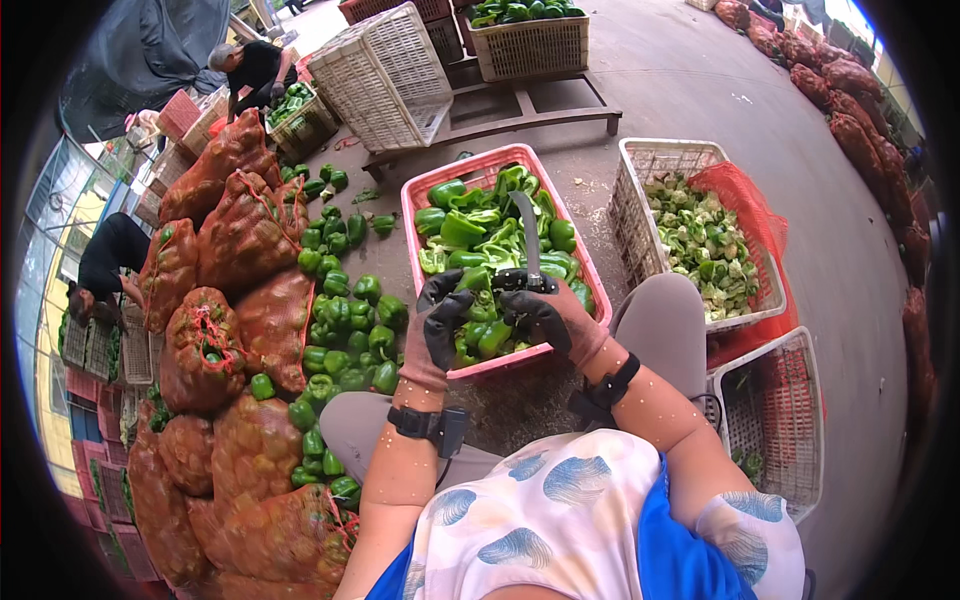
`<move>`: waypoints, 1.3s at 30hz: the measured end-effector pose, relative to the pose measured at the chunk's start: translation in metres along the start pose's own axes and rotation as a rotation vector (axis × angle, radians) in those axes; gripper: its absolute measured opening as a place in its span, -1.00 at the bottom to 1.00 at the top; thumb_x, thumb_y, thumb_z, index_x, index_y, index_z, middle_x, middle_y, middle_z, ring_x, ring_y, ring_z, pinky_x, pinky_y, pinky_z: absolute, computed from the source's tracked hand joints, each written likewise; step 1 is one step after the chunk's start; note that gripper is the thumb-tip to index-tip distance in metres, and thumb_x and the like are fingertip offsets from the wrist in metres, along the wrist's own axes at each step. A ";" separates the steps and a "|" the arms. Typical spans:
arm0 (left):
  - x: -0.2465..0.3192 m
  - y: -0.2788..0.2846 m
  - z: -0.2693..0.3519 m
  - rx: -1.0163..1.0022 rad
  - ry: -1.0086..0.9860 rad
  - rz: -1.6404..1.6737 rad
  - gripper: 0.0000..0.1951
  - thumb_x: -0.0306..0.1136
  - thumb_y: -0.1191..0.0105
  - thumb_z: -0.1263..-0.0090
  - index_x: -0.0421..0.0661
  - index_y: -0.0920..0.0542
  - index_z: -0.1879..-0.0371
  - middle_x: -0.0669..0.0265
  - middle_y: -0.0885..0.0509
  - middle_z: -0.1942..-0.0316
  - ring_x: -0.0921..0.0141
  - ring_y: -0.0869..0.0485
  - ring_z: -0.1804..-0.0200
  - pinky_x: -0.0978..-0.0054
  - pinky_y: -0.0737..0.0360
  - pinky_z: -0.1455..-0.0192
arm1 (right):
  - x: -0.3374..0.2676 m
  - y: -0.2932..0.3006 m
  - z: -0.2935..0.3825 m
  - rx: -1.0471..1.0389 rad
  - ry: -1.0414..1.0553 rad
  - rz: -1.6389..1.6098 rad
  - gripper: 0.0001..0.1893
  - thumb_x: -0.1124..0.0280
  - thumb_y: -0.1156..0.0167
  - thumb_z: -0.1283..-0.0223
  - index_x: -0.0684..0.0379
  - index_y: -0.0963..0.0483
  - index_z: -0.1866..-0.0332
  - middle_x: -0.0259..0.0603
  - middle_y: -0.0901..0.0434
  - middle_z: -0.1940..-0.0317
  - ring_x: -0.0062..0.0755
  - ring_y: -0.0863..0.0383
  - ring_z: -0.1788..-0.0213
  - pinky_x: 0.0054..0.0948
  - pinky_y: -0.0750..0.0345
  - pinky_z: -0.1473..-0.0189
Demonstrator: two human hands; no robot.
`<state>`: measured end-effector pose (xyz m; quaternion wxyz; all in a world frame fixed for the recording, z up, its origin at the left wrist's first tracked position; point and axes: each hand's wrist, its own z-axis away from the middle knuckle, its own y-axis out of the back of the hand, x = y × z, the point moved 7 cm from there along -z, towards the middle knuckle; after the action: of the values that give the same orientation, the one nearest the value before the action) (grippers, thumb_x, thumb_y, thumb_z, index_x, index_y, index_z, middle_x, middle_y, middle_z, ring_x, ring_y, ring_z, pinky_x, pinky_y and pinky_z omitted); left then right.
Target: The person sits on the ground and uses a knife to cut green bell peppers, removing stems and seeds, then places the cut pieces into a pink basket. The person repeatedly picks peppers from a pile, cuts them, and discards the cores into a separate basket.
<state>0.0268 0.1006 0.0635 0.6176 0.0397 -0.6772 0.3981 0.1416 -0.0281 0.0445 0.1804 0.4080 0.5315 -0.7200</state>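
Observation:
My left hand [442,319], in a dark-coated work glove, grips a piece of green bell pepper [478,292] above the near half of a pink plastic crate [530,356]. My right hand [544,307], gloved alike, holds a knife with a curved blade [529,229] pointing away from me; its fingers also meet the pepper piece. The knife's handle is mostly hidden in the glove. Cut and whole green peppers [461,229] fill the crate. At its right, a white crate [671,259] holds pepper cores and stems [705,251] with a red mesh bag [754,214] over its side.
Whole peppers [352,322] lie on the floor at left, beside full red mesh sacks [247,232]. A crate with little in it [810,420] stands near my right leg. Ahead are a metal rack [517,124] and tipped crate [367,82]. Two people [259,71] [112,259] work at left.

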 end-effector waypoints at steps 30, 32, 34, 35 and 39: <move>-0.035 -0.008 0.006 0.033 -0.273 -0.421 -0.78 -0.40 -0.11 -0.49 -0.25 -0.69 0.02 0.25 -0.73 0.02 0.41 -0.69 -0.01 0.46 -0.61 -0.15 | 0.025 0.015 -0.003 0.250 0.138 0.674 -0.82 0.43 -0.36 -0.07 0.31 -0.64 0.27 -0.18 -0.65 0.53 -0.40 -0.68 0.46 -0.43 -0.61 0.36; -0.043 -0.005 0.001 0.121 -0.271 -0.467 -0.77 -0.38 -0.10 -0.54 -0.26 -0.69 0.01 0.25 -0.73 0.06 0.43 -0.68 0.01 0.48 -0.61 -0.10 | 0.020 0.023 -0.006 0.444 0.231 1.002 -0.69 0.36 -0.37 -0.03 0.31 -0.63 0.14 0.04 -0.70 0.38 -0.21 -0.75 0.29 -0.26 -0.64 0.14; -0.045 0.007 -0.009 0.185 -0.288 -0.395 -0.77 -0.37 -0.07 -0.55 -0.26 -0.69 0.01 0.25 -0.72 0.05 0.43 -0.68 0.01 0.48 -0.60 -0.11 | 0.017 0.022 -0.005 0.483 0.286 1.192 -0.66 0.33 -0.38 -0.04 0.28 -0.63 0.08 0.08 -0.71 0.28 -0.18 -0.75 0.19 -0.25 -0.62 0.07; -0.044 0.012 -0.014 0.185 -0.335 -0.355 -0.76 -0.37 -0.06 -0.56 -0.26 -0.69 0.02 0.25 -0.72 0.05 0.42 -0.68 0.01 0.48 -0.60 -0.12 | 0.014 0.020 -0.003 0.490 0.337 1.294 -0.64 0.32 -0.39 -0.05 0.27 -0.63 0.06 0.11 -0.71 0.23 -0.17 -0.75 0.14 -0.25 -0.61 0.03; -0.031 0.062 -0.041 0.312 -0.128 -0.093 -0.74 -0.41 0.01 -0.54 -0.24 -0.60 -0.09 0.18 -0.72 0.05 0.36 -0.69 0.00 0.43 -0.68 -0.01 | 0.011 0.059 0.003 0.370 -0.017 0.367 -0.68 0.43 -0.42 -0.07 0.23 -0.63 0.04 -0.29 -0.69 0.37 -0.47 -0.67 0.40 -0.47 -0.59 0.31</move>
<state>0.0336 0.1536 0.0028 0.5773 0.1917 -0.6426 0.4658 0.1745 -0.0511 -0.0008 0.2349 0.5178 0.3063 -0.7635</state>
